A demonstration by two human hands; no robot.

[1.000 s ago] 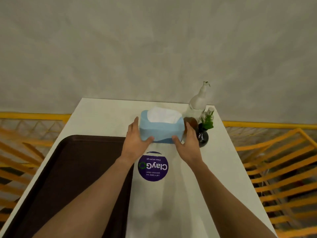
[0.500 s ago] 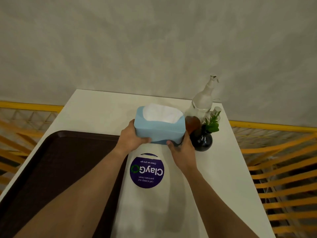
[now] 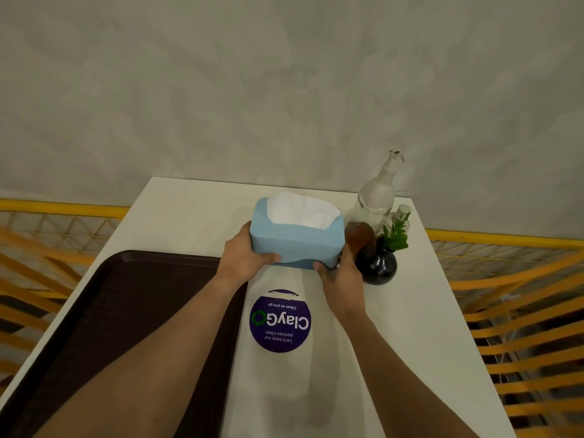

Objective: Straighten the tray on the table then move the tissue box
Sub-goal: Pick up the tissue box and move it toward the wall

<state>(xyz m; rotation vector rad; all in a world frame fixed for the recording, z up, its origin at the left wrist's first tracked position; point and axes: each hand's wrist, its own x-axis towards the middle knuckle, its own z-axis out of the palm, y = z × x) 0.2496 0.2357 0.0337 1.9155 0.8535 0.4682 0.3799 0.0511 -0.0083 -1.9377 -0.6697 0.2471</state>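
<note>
Two hands clasp the blue tissue box (image 3: 295,240) between them, one at each end, over the far middle of the white table (image 3: 420,311); white tissue bulges from its open top. The left hand (image 3: 245,256) wraps the box's left end with the thumb pressed along the near face, and the right hand (image 3: 339,276) cups the lower right corner, thumb tucked under the front edge and fingers hidden behind. Whether the box's underside touches the table I cannot tell from here. Compared with a second ago, when the box sat further back with the hands just closing on its sides, it now appears nearer and larger, and the grip is firmer and lower on the right. Both hands are curled closed on the box, not spread. Just right of the right hand stands a dark round vase (image 3: 377,267) with a green sprig (image 3: 395,235), an amber bottle (image 3: 358,237) and a clear pump bottle (image 3: 377,197) behind it. Nearer lies a round purple sticker (image 3: 280,320), and the brown tray (image 3: 126,311) fills the table's left side, under the left forearm.
</note>
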